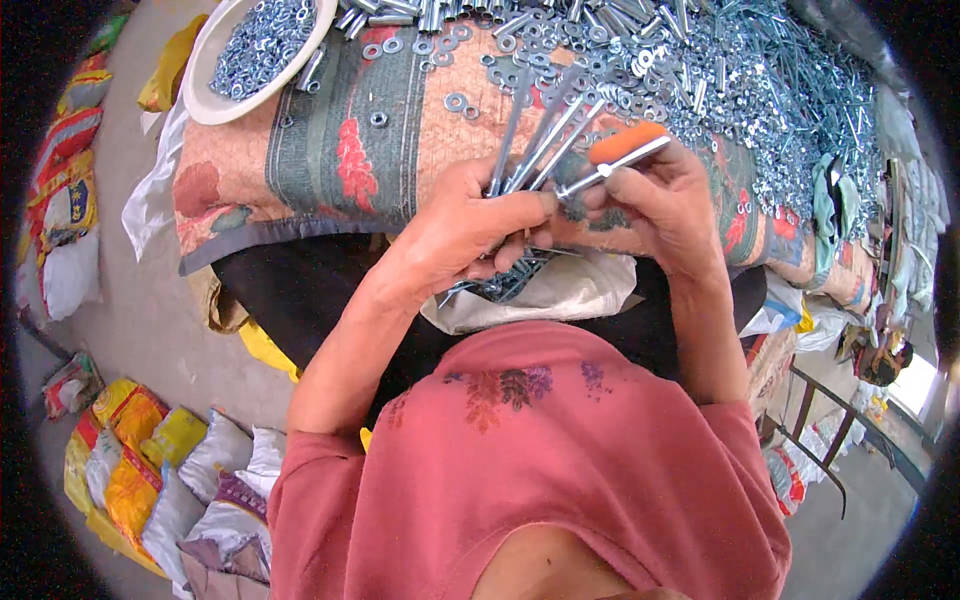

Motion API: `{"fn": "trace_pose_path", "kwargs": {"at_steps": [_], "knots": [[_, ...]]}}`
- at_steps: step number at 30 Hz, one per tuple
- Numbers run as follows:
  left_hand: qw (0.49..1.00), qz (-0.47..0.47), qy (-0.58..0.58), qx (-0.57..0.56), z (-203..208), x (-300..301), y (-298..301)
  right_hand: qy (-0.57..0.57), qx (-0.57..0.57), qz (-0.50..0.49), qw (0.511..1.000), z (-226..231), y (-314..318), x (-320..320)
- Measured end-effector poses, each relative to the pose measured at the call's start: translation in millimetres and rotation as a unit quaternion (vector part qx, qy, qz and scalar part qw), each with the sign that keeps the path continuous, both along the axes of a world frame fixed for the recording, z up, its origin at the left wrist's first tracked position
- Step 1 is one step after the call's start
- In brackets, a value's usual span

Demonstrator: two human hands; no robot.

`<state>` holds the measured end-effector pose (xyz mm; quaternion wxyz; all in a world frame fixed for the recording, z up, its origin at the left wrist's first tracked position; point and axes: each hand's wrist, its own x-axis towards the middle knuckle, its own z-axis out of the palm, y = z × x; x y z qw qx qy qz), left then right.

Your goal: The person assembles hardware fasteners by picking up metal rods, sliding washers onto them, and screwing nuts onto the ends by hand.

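My left hand (470, 220) is closed around a fan of long thin metal bolts (545, 155) that point up and away from me. Between the fingers and thumb of my right hand (670, 195) is a sleeve anchor bolt (630, 160), a shiny rod lying slantwise with its lower end close to my left thumb. An orange finger cover (628, 143) sits on one of my right fingers. Below both hands, a white sack (595, 290) in my lap holds more long metal pieces (510, 280), partly hidden by my left hand.
A patterned cloth (385, 150) covers the work surface. Loose washers (455, 102), metal tubes (480, 10) and screws (760, 100) are heaped across its far and right parts. A white bowl (195, 85) of nuts stands at the far left. Filled bags (135, 490) lie on the floor.
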<state>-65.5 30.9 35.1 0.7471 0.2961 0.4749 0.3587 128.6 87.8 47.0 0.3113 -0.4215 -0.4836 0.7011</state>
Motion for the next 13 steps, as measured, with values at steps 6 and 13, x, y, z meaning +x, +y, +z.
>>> {"fn": "trace_pose_path", "kwargs": {"at_steps": [6, 13], "knots": [[0.996, 0.031, -0.078, -0.021, -16, 1, -8, -0.013, 0.098, -0.035, 0.994, 10, -3, 13], [0.996, 0.059, -0.060, -0.023, -17, 18, -7, -0.066, 0.097, -0.024, 0.993, -10, -4, 25]]}}
